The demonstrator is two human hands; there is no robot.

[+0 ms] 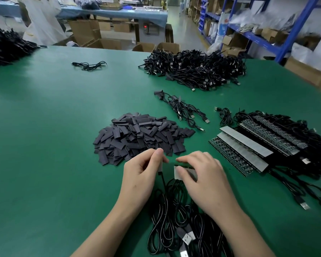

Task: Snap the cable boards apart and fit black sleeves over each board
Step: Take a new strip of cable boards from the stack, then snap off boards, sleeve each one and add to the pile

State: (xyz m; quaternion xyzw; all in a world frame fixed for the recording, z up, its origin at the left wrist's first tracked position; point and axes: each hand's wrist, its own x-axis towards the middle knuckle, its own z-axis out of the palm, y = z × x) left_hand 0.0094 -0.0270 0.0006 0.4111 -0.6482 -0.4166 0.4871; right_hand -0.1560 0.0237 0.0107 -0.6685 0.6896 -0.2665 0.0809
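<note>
Black sleeves (143, 138) lie heaped just beyond the left hand (141, 175), which pinches one separated board (160, 166) upright, while the right hand (202, 175) grips the remaining strip (190, 170).

count per kind, on one tabletop (44, 127):

- hands: two, one left hand (139, 175) and one right hand (202, 175).
- black sleeves (137, 138): one heap, too many pieces to count.
- board panels (248, 147): one stack, at least four visible.
- single board (160, 167): one, pinched by the left hand.
- board strip (183, 172): one, gripped by the right hand.
- cable groups: one large heap (195, 69), one small bundle (89, 65), one loose cluster (183, 110), one lone coil (225, 115), one tangle (174, 219) below the hands.
- far-left dark pile (6, 47): one, contents unclear.
</note>
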